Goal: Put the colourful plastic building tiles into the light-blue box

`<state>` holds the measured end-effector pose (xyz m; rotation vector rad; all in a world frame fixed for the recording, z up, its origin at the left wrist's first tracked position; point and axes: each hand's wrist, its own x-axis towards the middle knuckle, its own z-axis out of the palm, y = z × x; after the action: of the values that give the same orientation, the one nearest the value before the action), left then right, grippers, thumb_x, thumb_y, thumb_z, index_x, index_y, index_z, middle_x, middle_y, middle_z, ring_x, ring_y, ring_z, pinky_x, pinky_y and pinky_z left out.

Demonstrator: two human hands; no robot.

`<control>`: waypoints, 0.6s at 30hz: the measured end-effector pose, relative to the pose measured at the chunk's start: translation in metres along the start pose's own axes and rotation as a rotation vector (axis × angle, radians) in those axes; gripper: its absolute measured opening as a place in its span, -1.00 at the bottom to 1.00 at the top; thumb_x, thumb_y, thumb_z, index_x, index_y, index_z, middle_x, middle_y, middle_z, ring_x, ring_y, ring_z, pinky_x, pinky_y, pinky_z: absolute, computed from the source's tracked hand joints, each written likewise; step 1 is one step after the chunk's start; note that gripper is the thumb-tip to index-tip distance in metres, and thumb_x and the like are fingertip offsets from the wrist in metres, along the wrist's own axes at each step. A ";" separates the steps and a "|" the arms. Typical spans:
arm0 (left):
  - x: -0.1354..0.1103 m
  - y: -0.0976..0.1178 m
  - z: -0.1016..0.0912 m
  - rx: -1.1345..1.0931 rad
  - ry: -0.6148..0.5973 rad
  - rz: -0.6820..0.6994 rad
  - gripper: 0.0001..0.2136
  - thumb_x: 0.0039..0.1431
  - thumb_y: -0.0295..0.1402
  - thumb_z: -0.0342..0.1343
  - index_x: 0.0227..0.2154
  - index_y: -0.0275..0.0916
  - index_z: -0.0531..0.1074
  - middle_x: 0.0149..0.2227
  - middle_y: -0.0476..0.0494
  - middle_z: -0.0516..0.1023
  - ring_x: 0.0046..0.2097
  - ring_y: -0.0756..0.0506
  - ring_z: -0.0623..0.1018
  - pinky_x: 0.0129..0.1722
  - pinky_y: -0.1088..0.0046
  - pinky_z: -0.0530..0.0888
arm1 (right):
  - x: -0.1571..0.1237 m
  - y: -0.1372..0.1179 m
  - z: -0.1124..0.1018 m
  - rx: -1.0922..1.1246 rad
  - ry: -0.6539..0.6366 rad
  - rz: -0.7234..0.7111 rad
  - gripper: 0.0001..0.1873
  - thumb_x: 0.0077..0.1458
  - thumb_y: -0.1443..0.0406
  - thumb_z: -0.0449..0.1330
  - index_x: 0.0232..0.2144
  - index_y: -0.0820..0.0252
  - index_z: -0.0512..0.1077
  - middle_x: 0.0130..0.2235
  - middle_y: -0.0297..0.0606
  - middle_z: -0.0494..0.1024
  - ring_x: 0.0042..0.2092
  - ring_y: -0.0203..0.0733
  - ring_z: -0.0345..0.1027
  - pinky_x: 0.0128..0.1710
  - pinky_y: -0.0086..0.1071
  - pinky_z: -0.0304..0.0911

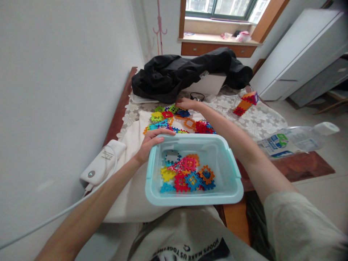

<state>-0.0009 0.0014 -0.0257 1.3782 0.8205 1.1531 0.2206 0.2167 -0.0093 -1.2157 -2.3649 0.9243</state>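
A light blue plastic bin rests at the table's near edge with several colourful interlocking tiles inside. My left hand grips the bin's far left rim, fingers curled over it. My right hand reaches far across the table to a loose pile of colourful tiles on the white cloth, fingers bent down onto the pile's far edge; what they hold is hidden.
A black bag lies at the table's far end beside a white box. A stacked tile block stands at right. A plastic bottle lies at the right edge. A white power strip sits left.
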 end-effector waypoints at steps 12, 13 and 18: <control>0.000 -0.002 -0.001 -0.020 -0.016 0.003 -0.70 0.11 -0.27 0.24 -0.15 -0.20 0.77 -0.16 -0.14 0.76 -0.14 -0.17 0.62 -0.12 0.39 0.48 | 0.003 0.000 0.006 0.027 0.024 0.134 -0.56 -0.07 0.28 0.59 -0.28 0.36 0.46 -0.34 -0.21 0.57 -0.19 -0.18 0.35 -0.16 -0.34 0.36; 0.000 -0.002 -0.001 -0.017 -0.017 0.003 -0.69 0.11 -0.26 0.24 -0.15 -0.19 0.77 -0.16 -0.13 0.76 -0.15 -0.17 0.62 -0.13 0.39 0.48 | 0.004 0.003 0.007 0.026 0.036 0.124 -0.55 -0.10 0.25 0.59 -0.28 0.33 0.46 -0.35 -0.24 0.55 -0.20 -0.17 0.34 -0.17 -0.33 0.36; 0.001 -0.002 -0.001 -0.025 -0.023 0.000 -0.69 0.11 -0.26 0.24 -0.15 -0.21 0.77 -0.17 -0.15 0.77 -0.16 -0.18 0.62 -0.11 0.38 0.50 | 0.006 0.012 0.004 0.008 0.165 0.085 -0.71 -0.07 0.26 0.46 -0.37 0.23 0.45 -0.40 -0.35 0.45 -0.26 -0.17 0.28 -0.18 -0.29 0.33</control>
<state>-0.0017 0.0034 -0.0275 1.3690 0.7871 1.1420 0.2219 0.2251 -0.0209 -1.3446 -2.1940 0.8245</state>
